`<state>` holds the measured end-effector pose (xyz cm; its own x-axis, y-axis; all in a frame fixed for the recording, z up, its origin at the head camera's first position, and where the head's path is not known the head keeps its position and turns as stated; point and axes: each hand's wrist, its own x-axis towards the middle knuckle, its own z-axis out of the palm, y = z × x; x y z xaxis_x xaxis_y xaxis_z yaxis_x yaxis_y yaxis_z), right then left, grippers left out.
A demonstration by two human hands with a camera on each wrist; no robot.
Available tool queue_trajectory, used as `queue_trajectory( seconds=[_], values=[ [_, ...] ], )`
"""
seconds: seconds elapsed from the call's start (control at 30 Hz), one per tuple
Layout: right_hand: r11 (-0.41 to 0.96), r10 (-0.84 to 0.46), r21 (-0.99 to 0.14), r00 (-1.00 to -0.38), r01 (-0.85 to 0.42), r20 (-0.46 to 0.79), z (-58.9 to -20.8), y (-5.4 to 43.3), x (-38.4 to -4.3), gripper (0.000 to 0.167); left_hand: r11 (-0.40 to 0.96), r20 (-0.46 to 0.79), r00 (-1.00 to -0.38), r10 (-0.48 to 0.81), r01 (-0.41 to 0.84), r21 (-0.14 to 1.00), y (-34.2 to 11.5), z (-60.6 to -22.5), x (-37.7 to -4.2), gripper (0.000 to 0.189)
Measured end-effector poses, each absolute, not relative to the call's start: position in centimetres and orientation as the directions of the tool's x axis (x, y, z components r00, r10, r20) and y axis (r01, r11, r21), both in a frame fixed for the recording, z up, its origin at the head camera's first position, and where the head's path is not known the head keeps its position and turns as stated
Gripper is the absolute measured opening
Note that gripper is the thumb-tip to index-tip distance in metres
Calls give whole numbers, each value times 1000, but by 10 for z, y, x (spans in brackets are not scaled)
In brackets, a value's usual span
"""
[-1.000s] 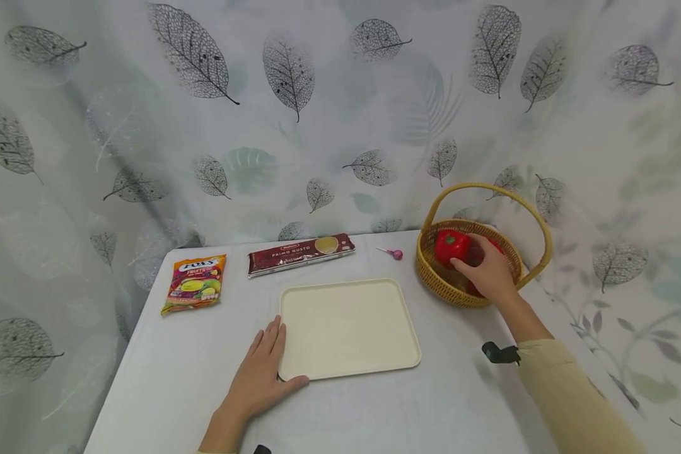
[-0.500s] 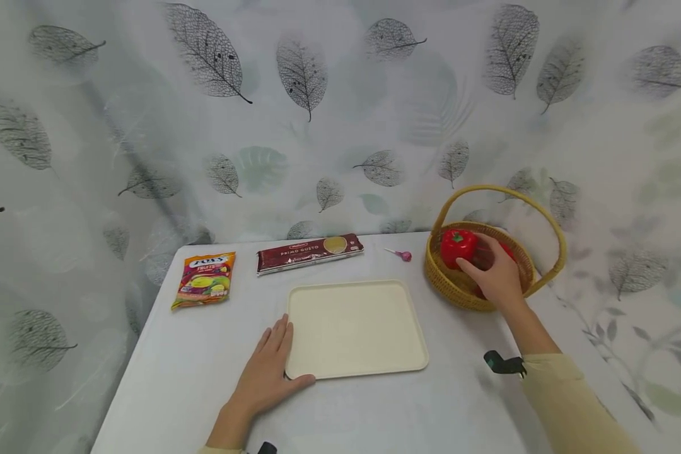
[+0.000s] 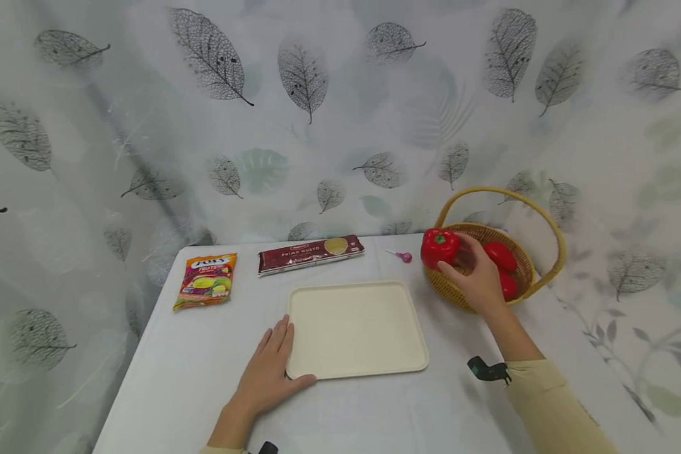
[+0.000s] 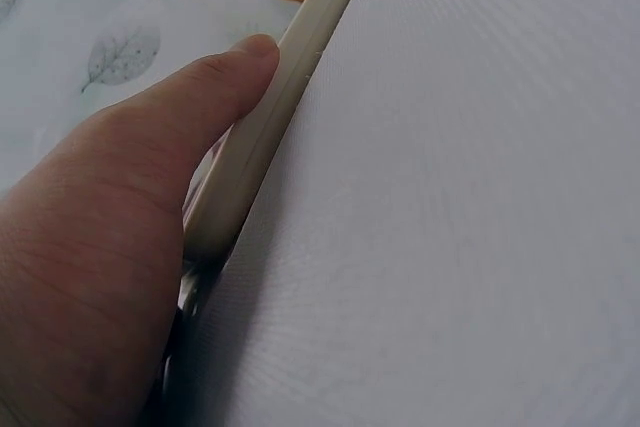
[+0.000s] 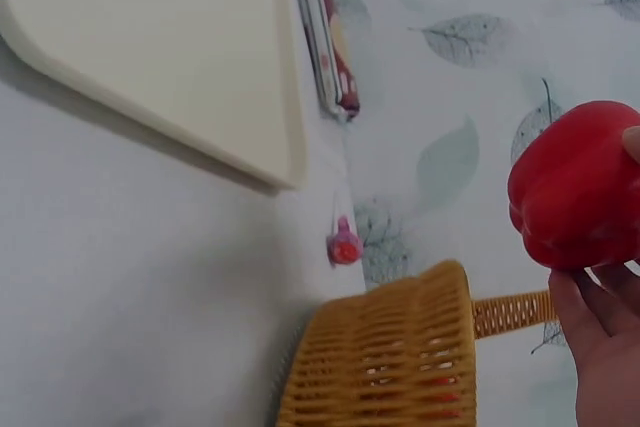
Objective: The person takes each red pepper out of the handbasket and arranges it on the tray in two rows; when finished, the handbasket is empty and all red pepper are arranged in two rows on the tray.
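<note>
My right hand (image 3: 479,274) grips a red bell pepper (image 3: 439,248) with a green stem, at the left rim of the wicker basket (image 3: 451,292). In the right wrist view the pepper (image 5: 578,187) is up above the basket (image 5: 390,352), with fingers around it. More red items (image 3: 500,256) lie in the basket, partly hidden by the hand. My left hand (image 3: 265,372) rests at the left edge of the cream tray (image 3: 357,329), fingers straight and thumb along the near edge. In the left wrist view the thumb (image 4: 235,77) touches the tray's rim (image 4: 290,87).
Behind the tray lies a dark red biscuit pack (image 3: 311,254), with a pink lollipop (image 3: 405,257) to its right. A colourful candy bag (image 3: 206,280) lies at the left. The basket's tall handle (image 3: 545,217) arches over it. A leaf-patterned curtain (image 3: 329,126) hangs behind the white table.
My right hand has lifted the bell pepper out of the basket and moved it left over the rim, uncovering the red items inside. The left hand stays at the tray.
</note>
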<state>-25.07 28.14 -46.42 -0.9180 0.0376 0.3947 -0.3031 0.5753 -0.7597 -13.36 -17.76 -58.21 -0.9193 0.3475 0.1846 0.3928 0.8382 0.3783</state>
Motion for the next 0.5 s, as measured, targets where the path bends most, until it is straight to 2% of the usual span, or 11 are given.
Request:
queue_trajectory(
  seconds=[0.5],
  values=[
    [509, -40, -769, -903, -386, 427, -468, 242, -243, 79, 835, 240, -907, 346, 414, 361, -178, -588, -133, 124]
  ],
)
